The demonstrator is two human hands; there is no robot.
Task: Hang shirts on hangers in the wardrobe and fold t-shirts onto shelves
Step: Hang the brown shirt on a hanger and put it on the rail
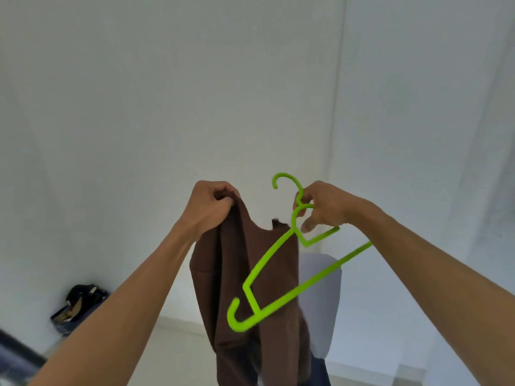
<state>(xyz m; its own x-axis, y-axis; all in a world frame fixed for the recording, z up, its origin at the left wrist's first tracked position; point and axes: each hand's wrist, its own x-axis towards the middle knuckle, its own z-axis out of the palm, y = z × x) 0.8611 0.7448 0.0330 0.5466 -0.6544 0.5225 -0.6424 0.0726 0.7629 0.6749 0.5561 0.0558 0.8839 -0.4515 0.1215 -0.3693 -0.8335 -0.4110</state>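
Observation:
A brown shirt hangs in the air in front of a white wall. My left hand grips it bunched at one shoulder, and the cloth falls straight down out of the frame. My right hand pinches the neck of a bright green plastic hanger, just below its hook. The hanger is tilted, its left end low in front of the shirt and its right end up by my right forearm. The shirt's neckline dips between my two hands.
A grey-white chair back stands right behind the shirt. A dark bag with things in it lies on the floor at the lower left by the wall. A dark edge crosses the bottom left corner.

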